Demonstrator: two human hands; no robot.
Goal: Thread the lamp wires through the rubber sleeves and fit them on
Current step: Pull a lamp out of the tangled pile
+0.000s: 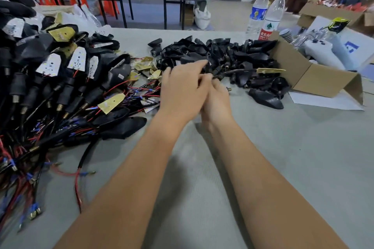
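Hands (194, 89) pinching lamp wire (232, 72), board rightward

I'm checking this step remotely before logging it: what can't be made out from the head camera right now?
- Whether the wire has entered a sleeve: the left hand covers the right hand and the joint.
- Right hand's grip: mostly hidden behind the left.
- The held lamp piece: only its yellow board and dark lead show, blurred.
- Finished pile: cut off by the left edge.
- Cardboard box contents: partly hidden by its flaps.
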